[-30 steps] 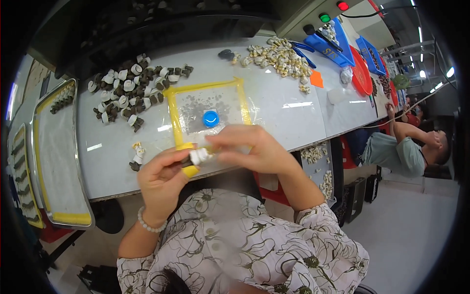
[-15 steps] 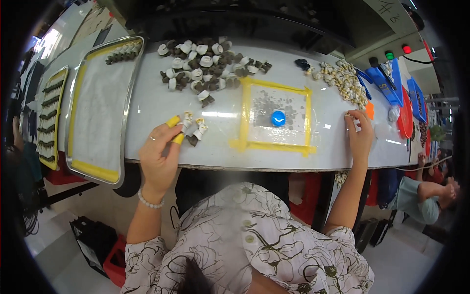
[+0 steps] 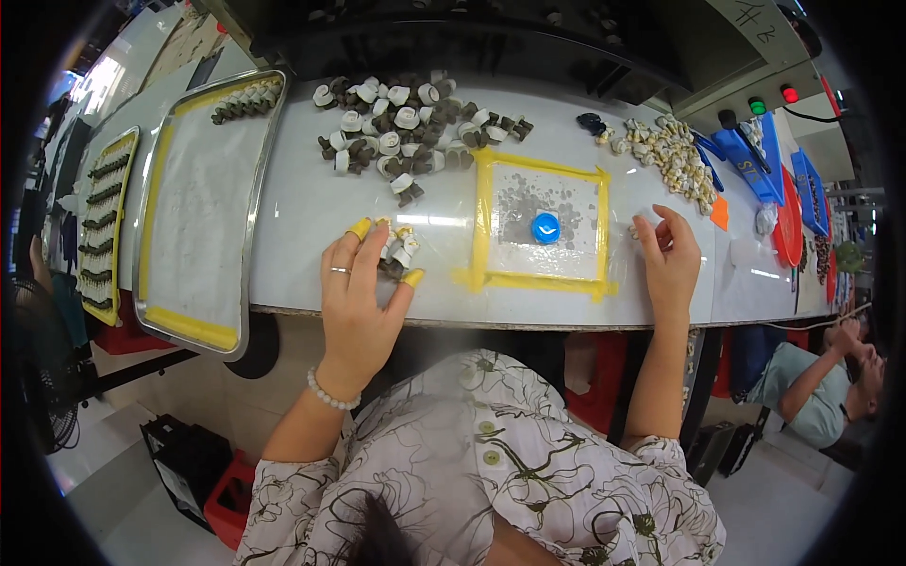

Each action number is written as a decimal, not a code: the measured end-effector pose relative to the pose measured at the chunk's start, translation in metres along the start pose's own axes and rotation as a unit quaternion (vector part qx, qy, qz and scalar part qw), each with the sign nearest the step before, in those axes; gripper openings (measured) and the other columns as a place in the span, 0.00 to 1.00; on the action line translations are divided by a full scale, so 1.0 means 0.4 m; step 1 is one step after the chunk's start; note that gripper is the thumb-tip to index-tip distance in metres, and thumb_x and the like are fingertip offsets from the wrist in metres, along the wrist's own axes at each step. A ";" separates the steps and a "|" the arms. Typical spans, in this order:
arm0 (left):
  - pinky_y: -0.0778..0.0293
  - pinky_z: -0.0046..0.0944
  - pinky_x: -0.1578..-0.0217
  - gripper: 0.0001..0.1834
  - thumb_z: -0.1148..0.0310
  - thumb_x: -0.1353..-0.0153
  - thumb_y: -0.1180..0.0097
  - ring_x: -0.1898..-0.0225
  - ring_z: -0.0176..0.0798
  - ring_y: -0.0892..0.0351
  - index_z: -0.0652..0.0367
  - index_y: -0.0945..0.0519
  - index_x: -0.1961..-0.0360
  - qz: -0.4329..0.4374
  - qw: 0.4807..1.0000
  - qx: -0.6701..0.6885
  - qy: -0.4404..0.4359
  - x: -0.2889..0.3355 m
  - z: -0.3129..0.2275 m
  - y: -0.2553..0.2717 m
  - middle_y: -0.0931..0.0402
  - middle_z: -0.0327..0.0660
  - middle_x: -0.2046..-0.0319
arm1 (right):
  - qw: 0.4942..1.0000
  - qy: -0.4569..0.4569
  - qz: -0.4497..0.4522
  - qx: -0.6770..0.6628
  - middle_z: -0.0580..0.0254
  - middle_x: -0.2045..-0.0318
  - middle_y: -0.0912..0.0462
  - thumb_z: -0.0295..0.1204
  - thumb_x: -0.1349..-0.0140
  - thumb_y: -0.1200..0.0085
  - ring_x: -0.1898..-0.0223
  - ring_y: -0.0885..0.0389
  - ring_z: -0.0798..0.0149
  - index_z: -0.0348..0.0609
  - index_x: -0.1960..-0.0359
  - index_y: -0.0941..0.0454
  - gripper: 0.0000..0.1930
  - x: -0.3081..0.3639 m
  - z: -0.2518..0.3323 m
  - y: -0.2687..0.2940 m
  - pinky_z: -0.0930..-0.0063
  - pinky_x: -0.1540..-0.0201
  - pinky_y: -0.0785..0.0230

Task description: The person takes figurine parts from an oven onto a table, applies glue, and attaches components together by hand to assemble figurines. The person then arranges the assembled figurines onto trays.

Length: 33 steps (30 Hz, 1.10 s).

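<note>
Right hand [image 3: 675,269] drifted left, fingers half-curled, can't tell if pinching. Left hand [image 3: 359,304] spread, figurines [image 3: 406,248] between thumb and fingers; careless squeeze might knock them together.

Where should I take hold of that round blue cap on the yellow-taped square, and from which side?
Probably by opposite edges of the round blue cap, from above and the right: its round outline suits a pinch, it sits apart from the piles, and the right hand is nearest.

Smooth glossy tabletop [image 3: 321,255], shiny metal tray [image 3: 256,226]
</note>
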<state>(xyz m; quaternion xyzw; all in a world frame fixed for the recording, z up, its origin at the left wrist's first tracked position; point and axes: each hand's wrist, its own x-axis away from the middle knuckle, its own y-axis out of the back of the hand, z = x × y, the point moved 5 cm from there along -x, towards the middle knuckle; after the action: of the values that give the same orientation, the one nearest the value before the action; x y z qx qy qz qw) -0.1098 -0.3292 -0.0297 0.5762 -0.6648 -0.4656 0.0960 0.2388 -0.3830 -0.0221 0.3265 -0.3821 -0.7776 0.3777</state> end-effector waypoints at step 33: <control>0.24 0.34 0.58 0.19 0.81 0.48 0.51 0.64 0.35 0.22 0.70 0.26 0.52 0.026 0.877 0.462 0.128 -0.170 0.013 -0.021 0.22 0.48 0.62 | 0.979 0.185 -0.011 -0.079 0.58 0.63 0.19 0.19 0.50 0.41 0.64 0.22 0.59 0.39 0.61 0.19 0.13 0.079 0.060 -0.011 0.71 0.64 0.28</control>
<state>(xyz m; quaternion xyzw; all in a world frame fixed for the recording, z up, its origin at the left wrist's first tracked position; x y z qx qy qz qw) -0.0860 -0.2676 -0.0107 0.5923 -0.8008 -0.0253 -0.0850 0.2024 -0.3994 -0.0210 0.4381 -0.2389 -0.7356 0.4581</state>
